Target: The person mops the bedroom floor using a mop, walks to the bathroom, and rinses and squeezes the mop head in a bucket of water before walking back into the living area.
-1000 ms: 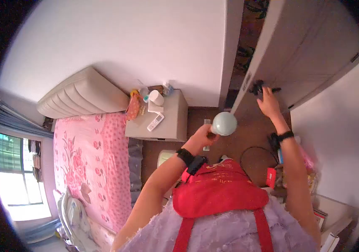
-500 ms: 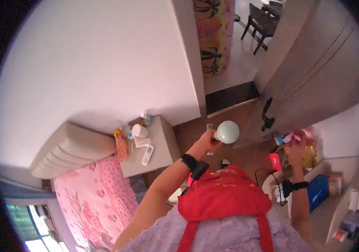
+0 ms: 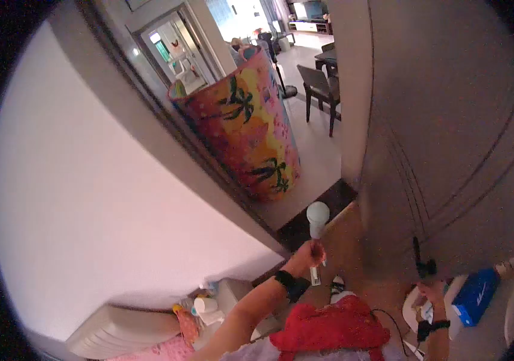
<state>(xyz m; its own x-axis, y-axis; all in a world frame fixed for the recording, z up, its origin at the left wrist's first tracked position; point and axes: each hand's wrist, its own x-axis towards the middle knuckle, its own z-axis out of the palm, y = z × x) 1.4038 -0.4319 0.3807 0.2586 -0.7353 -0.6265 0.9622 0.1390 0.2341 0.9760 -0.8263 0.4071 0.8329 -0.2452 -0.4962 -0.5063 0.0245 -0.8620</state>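
My left hand (image 3: pixel 311 255) is closed around the narrow base of a white light bulb (image 3: pixel 318 218), which points up and away from me. A small pale strip (image 3: pixel 315 277) shows just under that hand; whether it is held or lies beyond is unclear. On the right, my right hand (image 3: pixel 431 293) is just below the black door handle (image 3: pixel 425 265), in front of a shelf unit. Its fingers are small and blurred, so their grip does not show. The brown door (image 3: pixel 449 156) stands open.
Past the doorway stands a tall colourful roll with palm trees (image 3: pixel 242 126), and a dark chair (image 3: pixel 320 90) is beyond it. A blue box (image 3: pixel 474 298) sits on the right shelf. At lower left are a nightstand (image 3: pixel 233 298) and padded headboard (image 3: pixel 122 331).
The view has tilted up toward the doorway. My left hand still holds the bulb, now more upright. My right hand has left the pink items on the shelf and is now near the door handle.
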